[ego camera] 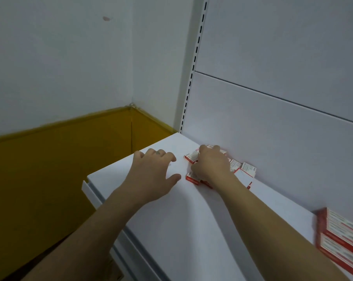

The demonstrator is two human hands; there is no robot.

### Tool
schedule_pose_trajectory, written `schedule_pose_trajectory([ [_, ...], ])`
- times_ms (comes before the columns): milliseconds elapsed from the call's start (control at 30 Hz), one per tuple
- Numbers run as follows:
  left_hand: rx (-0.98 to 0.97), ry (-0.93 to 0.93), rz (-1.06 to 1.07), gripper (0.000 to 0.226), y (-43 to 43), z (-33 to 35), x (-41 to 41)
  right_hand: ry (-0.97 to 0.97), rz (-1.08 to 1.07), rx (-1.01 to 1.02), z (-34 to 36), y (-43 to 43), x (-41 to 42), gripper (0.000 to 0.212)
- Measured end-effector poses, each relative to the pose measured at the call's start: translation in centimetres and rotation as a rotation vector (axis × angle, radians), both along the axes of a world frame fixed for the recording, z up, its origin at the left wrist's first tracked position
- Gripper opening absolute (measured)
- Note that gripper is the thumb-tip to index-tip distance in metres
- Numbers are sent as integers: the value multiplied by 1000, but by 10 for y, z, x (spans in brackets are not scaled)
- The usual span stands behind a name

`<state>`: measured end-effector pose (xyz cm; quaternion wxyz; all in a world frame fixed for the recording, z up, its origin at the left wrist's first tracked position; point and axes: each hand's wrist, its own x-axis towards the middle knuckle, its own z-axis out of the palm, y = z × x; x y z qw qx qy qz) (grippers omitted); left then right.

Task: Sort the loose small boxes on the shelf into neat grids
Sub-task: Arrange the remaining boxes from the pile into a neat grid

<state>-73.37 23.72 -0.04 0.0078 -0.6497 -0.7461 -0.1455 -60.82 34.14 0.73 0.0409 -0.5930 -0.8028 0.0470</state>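
Right hand [211, 164] laid with fingers curled over loose small red-and-white cardboard boxes [243, 171] at back of white metal shelf [171, 220], probably gathering them; left hand [154, 172] spread flat, empty, likely for support.

1. The white shelf [171, 220] looks like smooth painted metal, kinda matt.
2. Small red-and-white boxes [245, 171] by its back edge look like printed cardboard, slight sheen.
3. The white slotted upright rail [193, 63] looks metal too.
4. The mustard-yellow lower wall [49, 169] is flat, matt paint.
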Motion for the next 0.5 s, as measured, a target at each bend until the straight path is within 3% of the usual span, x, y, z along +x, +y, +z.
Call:
schedule_pose_trajectory([
  [367, 91, -88, -127, 53, 22, 4, 20, 406, 55, -100, 30, -10, 52, 62],
  [500, 145, -144, -209, 64, 26, 8, 43, 396, 152, -5, 44, -29, 92, 65],
])
